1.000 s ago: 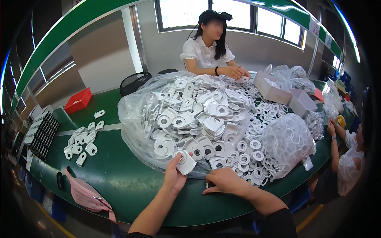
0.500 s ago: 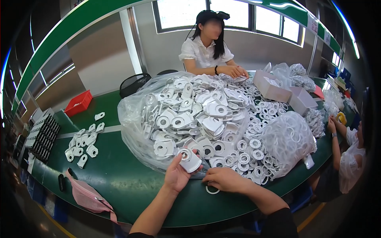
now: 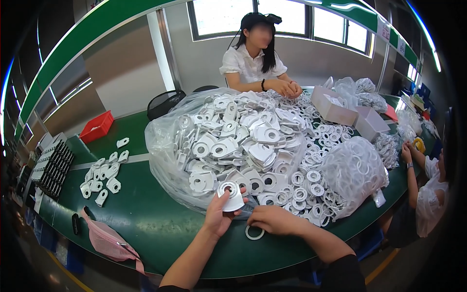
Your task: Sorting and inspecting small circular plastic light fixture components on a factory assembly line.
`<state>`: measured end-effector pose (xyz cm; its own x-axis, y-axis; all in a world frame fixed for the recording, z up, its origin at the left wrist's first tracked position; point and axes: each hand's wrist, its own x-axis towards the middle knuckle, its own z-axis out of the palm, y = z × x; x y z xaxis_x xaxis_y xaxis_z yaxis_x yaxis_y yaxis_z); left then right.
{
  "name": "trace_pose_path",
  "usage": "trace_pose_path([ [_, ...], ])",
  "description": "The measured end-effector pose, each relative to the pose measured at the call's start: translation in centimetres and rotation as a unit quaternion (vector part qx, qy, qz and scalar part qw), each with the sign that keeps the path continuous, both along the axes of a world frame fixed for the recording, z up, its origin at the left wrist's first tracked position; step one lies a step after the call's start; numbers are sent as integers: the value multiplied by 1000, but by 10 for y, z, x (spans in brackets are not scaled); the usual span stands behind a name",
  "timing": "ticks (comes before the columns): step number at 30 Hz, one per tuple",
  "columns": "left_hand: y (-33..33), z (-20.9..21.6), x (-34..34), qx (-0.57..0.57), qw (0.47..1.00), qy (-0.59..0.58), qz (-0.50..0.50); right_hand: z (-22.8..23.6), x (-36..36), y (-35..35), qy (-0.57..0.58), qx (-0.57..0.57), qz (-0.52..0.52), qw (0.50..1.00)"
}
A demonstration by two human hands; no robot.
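My left hand (image 3: 220, 215) is closed around a white plastic housing (image 3: 230, 194), a flat piece with a round collar and hole at one end, held with the hole facing up. Close beside it, my right hand (image 3: 273, 220) has its fingers curled down at the rim of a thin white ring (image 3: 254, 237) over the green tabletop. The fingertips partly hide the ring's upper edge. Just beyond both hands rises a big heap of similar white housings (image 3: 265, 135) spilling from a clear plastic bag (image 3: 163, 158).
Loose rings (image 3: 316, 189) and a bag of rings (image 3: 354, 170) lie right of the heap. At left are several housings (image 3: 103, 170), a red bin (image 3: 96, 126), stacked black trays (image 3: 53, 168) and a pink pouch (image 3: 109, 238). A co-worker (image 3: 255, 61) sits opposite; another person (image 3: 423, 190) works at right.
The housing in my left hand has tipped so its round collar faces me more. Beneath my right fingers, the ring has shifted slightly left and shows more fully. The co-worker's hands moved a little.
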<state>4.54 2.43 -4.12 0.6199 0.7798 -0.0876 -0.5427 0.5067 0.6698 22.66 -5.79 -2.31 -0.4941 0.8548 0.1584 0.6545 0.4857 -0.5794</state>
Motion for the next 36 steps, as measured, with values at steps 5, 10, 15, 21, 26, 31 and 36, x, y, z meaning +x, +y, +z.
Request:
trace_pose_path([
  [5,0,-1,0,-6,998,56,25,21,4,4,192,105,-116,969],
  [10,-16,5,9,-35,994,80,-66,2,4,6,338,115,-151,922],
  [15,-21,0,10,-19,996,63,-58,4,-2,1,230,219,-129,939],
  [21,-17,0,10,31,993,106,36,-4,2,10,366,79,-152,915],
  [26,-19,0,12,104,974,185,80,-4,5,9,336,-98,-205,914],
  [31,-22,5,15,136,974,173,50,-3,8,10,354,-55,-234,904],
  [36,-22,1,14,75,990,71,-94,10,13,9,348,15,-222,911],
])
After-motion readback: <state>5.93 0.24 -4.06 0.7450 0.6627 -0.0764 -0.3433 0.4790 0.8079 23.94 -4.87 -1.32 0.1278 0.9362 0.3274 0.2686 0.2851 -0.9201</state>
